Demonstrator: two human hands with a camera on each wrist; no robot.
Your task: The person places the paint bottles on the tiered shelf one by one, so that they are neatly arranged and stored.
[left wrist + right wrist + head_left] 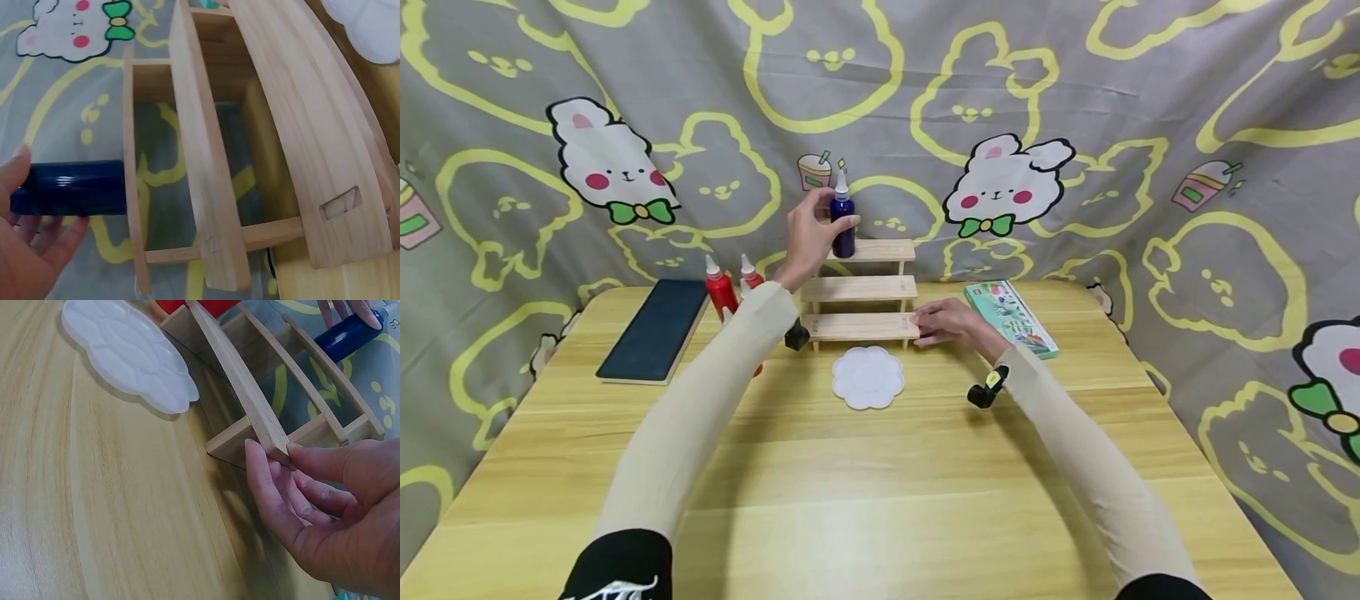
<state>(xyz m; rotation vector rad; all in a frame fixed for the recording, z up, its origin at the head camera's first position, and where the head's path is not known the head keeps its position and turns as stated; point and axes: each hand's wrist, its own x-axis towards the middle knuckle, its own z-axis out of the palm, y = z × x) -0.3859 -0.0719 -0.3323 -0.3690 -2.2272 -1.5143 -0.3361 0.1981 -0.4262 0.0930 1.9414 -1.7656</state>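
My left hand [808, 237] holds a dark blue squeeze bottle [843, 218] with a white pointed nozzle, thumb on one side and fingers on the other. The bottle stands upright at the left end of the top step of a three-step wooden stand [859, 289]. In the left wrist view, the blue bottle's [75, 187] base meets the top board. My right hand [951, 322] grips the right end of the lowest step. From the right wrist view, thumb and fingers of the right hand [331, 506] pinch that board's corner [275, 440].
A white flower-shaped palette [868, 377] lies before the stand. Red bottles [721, 292] with white nozzles stand left of it, partly hidden by my left arm. A dark flat board [655, 329] lies far left; a teal illustrated box [1011, 317] lies right. A patterned curtain [880, 142] hangs behind.
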